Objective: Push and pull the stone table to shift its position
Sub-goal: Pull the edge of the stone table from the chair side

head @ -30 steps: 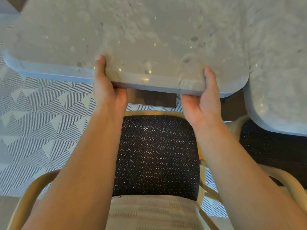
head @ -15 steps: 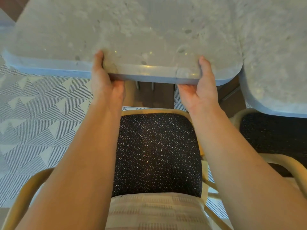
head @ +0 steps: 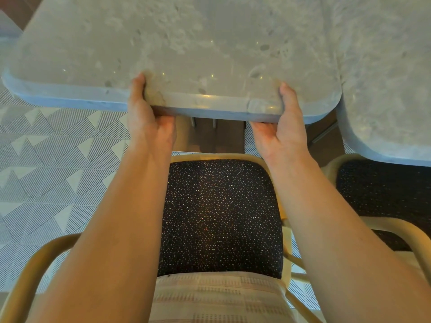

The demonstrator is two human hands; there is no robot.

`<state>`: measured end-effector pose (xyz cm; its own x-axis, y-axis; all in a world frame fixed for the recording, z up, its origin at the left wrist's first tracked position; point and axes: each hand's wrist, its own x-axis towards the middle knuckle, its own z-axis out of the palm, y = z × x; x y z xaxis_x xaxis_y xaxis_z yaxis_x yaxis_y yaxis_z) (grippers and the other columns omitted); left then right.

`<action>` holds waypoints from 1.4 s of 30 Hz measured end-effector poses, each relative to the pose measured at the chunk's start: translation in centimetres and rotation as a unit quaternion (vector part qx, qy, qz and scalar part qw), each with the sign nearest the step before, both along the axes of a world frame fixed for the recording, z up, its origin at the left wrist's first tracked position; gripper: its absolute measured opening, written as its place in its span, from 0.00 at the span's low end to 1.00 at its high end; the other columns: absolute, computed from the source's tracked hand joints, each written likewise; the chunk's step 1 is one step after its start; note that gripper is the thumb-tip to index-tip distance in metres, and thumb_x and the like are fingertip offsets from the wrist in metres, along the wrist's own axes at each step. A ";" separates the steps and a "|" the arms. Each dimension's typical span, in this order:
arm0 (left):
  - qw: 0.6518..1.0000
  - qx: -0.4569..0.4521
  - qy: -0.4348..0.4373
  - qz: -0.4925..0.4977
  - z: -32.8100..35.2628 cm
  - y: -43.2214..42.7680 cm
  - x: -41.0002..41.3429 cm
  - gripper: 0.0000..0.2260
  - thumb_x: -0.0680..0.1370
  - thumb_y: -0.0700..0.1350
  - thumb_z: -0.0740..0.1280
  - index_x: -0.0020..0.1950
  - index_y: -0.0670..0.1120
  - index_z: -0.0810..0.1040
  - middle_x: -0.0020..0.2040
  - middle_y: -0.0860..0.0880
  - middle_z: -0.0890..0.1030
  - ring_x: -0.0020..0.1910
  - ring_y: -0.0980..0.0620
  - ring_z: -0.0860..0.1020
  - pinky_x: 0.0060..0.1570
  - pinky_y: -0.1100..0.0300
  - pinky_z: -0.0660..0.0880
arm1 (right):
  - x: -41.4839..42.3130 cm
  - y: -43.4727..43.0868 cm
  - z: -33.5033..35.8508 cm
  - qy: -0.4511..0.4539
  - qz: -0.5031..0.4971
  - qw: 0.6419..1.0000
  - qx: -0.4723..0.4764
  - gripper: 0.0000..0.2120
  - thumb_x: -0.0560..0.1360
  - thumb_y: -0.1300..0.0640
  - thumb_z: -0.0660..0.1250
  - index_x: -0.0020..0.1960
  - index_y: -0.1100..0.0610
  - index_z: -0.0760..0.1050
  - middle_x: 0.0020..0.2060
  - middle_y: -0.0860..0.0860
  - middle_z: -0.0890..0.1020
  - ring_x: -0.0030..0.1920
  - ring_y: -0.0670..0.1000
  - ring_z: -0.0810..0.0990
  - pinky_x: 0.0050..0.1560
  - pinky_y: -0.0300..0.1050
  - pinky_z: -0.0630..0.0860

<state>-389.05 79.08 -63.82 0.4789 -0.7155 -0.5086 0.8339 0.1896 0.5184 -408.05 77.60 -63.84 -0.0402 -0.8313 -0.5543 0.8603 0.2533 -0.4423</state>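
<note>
The stone table [head: 186, 43] has a pale grey speckled top with rounded corners and fills the upper part of the head view. Both hands grip its near edge. My left hand [head: 149, 122] clamps the rim with the thumb on top and the fingers hidden underneath. My right hand [head: 283, 127] holds the same edge further right, thumb on top, fingers under the slab. The table's dark base [head: 217, 134] shows just below the edge between my hands.
A chair [head: 221, 210] with a dark speckled seat and a tan wooden frame stands between my forearms. A second stone table [head: 391, 89] abuts on the right, with another chair [head: 382, 190] under it. Patterned grey carpet [head: 46, 159] lies on the left.
The table's near edge has slid away from the chair, uncovering more of the base beneath. Both hands kept their grip on the edge and moved with it.
</note>
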 end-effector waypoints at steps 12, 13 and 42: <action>1.000 -0.003 -0.003 0.009 0.0 1.3 -0.4 0.15 0.85 0.42 0.69 0.70 0.38 0.80 0.68 0.40 0.84 0.69 0.41 0.83 0.69 0.43 0.80 | -0.5 1.2 -0.5 0.005 -0.003 1.000 0.003 0.24 0.76 0.60 0.78 0.70 0.57 0.76 0.61 0.57 0.87 0.60 0.58 0.87 0.61 0.60 0.84; 1.000 -0.003 -0.001 0.012 0.0 1.4 -0.4 0.17 0.84 0.42 0.69 0.72 0.37 0.79 0.69 0.39 0.83 0.69 0.40 0.83 0.70 0.43 0.80 | -0.6 1.2 -0.5 0.004 -0.003 1.000 0.002 0.25 0.76 0.60 0.78 0.71 0.57 0.76 0.61 0.57 0.86 0.60 0.58 0.87 0.61 0.60 0.84; 1.000 -0.004 0.001 0.026 -0.4 6.6 -1.0 0.11 0.85 0.41 0.68 0.66 0.39 0.81 0.68 0.39 0.84 0.69 0.41 0.82 0.71 0.43 0.78 | -2.1 6.5 -0.2 0.004 0.031 0.999 0.024 0.19 0.75 0.62 0.78 0.64 0.57 0.78 0.53 0.57 0.89 0.56 0.57 0.88 0.48 0.56 0.88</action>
